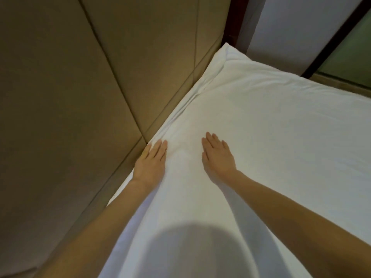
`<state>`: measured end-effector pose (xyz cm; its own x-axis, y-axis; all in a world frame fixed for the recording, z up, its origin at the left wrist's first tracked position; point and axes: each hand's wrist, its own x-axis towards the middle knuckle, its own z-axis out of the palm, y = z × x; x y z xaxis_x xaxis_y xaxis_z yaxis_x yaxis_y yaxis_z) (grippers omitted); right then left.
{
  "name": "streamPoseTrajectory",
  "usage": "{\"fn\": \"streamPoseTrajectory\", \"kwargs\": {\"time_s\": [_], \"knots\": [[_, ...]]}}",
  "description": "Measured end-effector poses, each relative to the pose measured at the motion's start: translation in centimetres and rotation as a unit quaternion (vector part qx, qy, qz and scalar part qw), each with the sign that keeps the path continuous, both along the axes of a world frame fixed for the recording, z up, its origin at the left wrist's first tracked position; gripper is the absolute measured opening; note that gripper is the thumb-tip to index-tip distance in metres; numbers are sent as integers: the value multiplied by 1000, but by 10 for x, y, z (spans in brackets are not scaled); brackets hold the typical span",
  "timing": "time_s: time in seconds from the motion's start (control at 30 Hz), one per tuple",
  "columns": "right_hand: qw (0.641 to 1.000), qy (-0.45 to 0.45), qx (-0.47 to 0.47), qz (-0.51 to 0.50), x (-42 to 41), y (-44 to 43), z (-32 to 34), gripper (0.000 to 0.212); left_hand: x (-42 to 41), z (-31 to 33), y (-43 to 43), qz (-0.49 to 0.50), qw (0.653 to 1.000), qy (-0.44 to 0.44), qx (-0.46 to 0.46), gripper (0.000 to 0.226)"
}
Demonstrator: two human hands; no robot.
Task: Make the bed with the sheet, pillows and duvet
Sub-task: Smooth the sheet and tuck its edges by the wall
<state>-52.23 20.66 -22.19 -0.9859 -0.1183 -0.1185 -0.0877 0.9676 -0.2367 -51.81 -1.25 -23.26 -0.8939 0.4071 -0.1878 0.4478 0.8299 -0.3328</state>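
While the left hand [150, 163] lies flat on the white bedding [261, 137] by the padded headboard [80, 97], the right hand [217, 157] rests beside it, both grips released, fingers straight.

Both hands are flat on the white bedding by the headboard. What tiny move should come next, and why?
Probably slide the left hand and right hand forward along the bedding, since creases show ahead by the headboard.

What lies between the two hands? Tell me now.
Only bare white bedding, slightly creased, lies between the left hand and right hand, both flat on it, in the head view.
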Motion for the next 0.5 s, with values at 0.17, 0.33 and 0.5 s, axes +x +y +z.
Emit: {"fn": "streamPoseTrajectory", "kwargs": {"time_s": [0.17,0.33,0.5], "knots": [[998,-46,-20,39,75,-54,6,53,81,8,-38,22,999,-12,-47,54],[996,-50,-19,72,133,-95,11,52,159,10,-75,31,999,19,-23,57],[988,-110,-44,101,184,-133,22,51,234,13,-106,57,997,5,58,66]]}}
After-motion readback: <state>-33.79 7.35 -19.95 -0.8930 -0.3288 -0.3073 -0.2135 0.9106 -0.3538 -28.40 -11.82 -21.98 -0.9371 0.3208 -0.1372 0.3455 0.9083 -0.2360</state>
